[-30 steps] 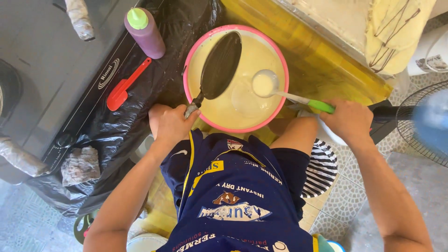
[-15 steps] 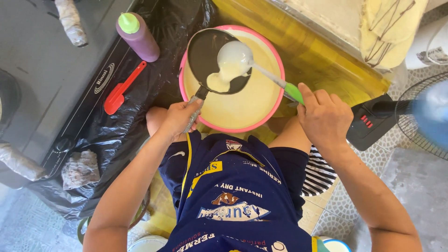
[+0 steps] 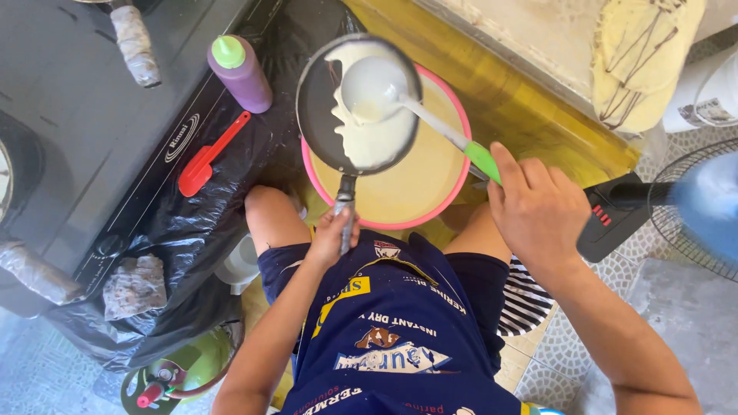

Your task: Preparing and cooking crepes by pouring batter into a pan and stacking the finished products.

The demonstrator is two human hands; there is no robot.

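Observation:
My left hand (image 3: 334,234) grips the handle of a small black frying pan (image 3: 317,107), held level over the left side of a pink-rimmed bowl (image 3: 450,196) of pale batter. My right hand (image 3: 538,211) holds a white ladle (image 3: 372,88) by its green handle. The ladle's cup is tipped over the pan, and white batter spreads across the pan's right half. I am seated, with a dark blue apron over my lap below the bowl.
A black stove (image 3: 84,146) stands at left, wrapped in black plastic. On it lie a red spatula (image 3: 209,157) and a purple squeeze bottle (image 3: 242,73) with a green cap. A fan (image 3: 696,207) is at right. A green gas cylinder (image 3: 181,373) stands lower left.
The pan has moved left and leveled over the bowl's edge. The ladle rose out of the bowl and poured batter, which now covers more of the pan.

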